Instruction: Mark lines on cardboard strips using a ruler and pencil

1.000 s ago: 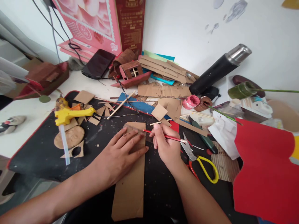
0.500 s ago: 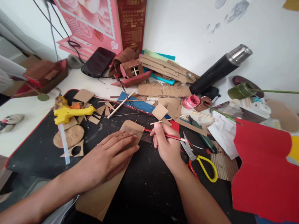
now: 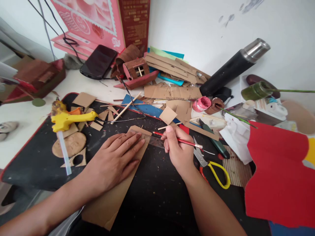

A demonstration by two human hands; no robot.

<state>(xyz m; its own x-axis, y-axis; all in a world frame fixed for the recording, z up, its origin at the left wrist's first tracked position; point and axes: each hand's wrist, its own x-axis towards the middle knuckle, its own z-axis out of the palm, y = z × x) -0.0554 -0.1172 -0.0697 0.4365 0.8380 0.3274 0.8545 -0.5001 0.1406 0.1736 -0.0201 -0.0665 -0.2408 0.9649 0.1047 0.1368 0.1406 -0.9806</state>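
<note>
My left hand [image 3: 116,157] lies flat, fingers stretched out, on a long strip of brown cardboard [image 3: 110,203]. Under its fingertips a clear plastic ruler [image 3: 156,141] crosses the strip and sticks out to the right over the black mat. Part of the ruler is hidden by the hand. My right hand [image 3: 180,147] is closed around a red pencil [image 3: 188,142], its tip pointing left, just beside the strip's far right corner. The right fingertips are at the ruler's right end; whether they press it, I cannot tell.
A yellow glue gun [image 3: 71,118] stands at left among cardboard scraps. Close to my right wrist lie yellow-and-red-handled scissors [image 3: 220,173] and a green cutter [image 3: 215,142]. Behind are paint pots [image 3: 201,104], a model boat [image 3: 137,73] and a black flask [image 3: 233,67]. Red card [image 3: 278,177] lies right.
My right hand has drawn slightly right, and the pencil tip now shows just off the cardboard's edge. The left hand stays on the strip with its fingers a little shifted. The view has turned slightly.
</note>
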